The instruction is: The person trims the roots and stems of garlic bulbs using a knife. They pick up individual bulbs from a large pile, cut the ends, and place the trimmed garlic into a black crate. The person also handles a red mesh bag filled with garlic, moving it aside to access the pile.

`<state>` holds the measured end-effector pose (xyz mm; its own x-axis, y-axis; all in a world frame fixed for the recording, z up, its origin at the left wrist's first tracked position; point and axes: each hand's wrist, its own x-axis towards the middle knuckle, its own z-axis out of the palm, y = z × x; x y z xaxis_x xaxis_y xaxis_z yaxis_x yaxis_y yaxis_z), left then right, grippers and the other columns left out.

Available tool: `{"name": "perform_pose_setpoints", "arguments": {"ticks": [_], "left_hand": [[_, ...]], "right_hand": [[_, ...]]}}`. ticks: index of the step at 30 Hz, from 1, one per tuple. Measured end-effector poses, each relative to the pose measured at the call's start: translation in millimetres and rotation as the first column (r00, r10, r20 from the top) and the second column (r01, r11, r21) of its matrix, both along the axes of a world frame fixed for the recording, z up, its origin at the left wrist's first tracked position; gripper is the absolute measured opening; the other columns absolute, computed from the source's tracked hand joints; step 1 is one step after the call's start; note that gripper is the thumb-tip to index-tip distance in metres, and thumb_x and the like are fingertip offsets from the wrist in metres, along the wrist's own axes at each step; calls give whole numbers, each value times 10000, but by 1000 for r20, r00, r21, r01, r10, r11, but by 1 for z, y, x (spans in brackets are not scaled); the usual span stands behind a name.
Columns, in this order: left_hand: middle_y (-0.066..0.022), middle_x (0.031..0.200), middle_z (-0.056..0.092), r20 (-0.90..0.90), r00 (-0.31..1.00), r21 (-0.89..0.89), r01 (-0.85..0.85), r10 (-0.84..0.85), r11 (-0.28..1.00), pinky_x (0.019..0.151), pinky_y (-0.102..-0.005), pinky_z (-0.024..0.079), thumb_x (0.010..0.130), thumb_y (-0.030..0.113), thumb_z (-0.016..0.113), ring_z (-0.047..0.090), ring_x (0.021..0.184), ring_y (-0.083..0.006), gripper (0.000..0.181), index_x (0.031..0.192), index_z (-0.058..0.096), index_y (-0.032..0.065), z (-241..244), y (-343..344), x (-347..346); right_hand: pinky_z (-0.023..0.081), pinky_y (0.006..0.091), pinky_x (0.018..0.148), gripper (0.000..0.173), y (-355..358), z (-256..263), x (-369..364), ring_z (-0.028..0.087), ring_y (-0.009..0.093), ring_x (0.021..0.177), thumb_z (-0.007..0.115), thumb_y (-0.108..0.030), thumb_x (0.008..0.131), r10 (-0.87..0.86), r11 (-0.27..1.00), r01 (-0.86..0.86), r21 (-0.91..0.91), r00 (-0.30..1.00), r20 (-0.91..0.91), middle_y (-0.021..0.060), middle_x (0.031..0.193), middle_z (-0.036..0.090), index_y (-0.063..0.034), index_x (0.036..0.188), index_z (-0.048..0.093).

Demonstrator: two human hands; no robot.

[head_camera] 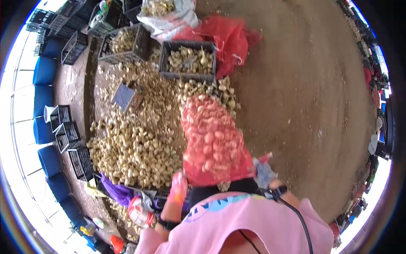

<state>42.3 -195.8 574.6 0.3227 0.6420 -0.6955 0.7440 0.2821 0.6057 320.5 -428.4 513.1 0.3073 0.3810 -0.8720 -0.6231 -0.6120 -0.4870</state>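
A red mesh sack filled with garlic bulbs lies in front of me, its mouth towards my body. My left hand, in a pink glove, grips the left corner of the sack's mouth. On the opposite corner, my right hand, in a grey-blue glove, is closed on the mesh, and a bit of red mesh sticks out beyond it. Left of the sack spreads a large pile of garlic bulbs. More bulbs lie around its far end.
Beyond the sack stands a black plastic crate of garlic, beside empty red mesh. Another crate and a white sack are farther off. A small box sits among husks. Black crates line the left.
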Motion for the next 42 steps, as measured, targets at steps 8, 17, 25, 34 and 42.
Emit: {"name": "perform_pose_setpoints", "arguments": {"ticks": [8,17,25,34,42], "left_hand": [[44,687,517,453,290,-601,-600,843,529,451,-178,422,961,171,436,512,549,-51,149,868,541,120,40,93,19],[-70,642,524,849,522,129,-57,-81,990,603,-320,415,884,338,559,493,608,-170,325,833,571,17,256,106,10],[-59,850,619,444,729,-245,-462,522,853,602,-275,470,808,49,510,575,724,-128,223,995,632,56,68,-38,17],[-62,804,641,556,775,-106,-291,300,951,643,-287,510,898,97,449,623,709,-155,198,975,604,-1,64,0,12],[-84,677,556,779,543,-24,-475,315,880,618,-358,482,825,511,583,537,618,-227,480,787,562,33,161,105,13]], "right_hand": [[489,340,779,300,131,148,49,611,147,825,549,-352,920,142,959,-165,231,983,116,16,839,613,-59,964,594],[482,366,775,432,130,307,83,608,207,715,506,-412,929,384,419,-421,804,885,263,21,582,507,-71,664,515],[497,355,686,384,42,166,75,615,196,677,544,-449,900,85,981,-87,171,996,20,19,620,526,-100,740,524],[483,290,608,335,96,134,66,583,124,705,574,-445,887,258,939,-274,209,961,103,-11,720,525,-121,818,527],[482,352,690,385,169,279,73,618,202,721,579,-451,873,232,734,-402,547,906,355,25,645,498,-105,729,489]]}}
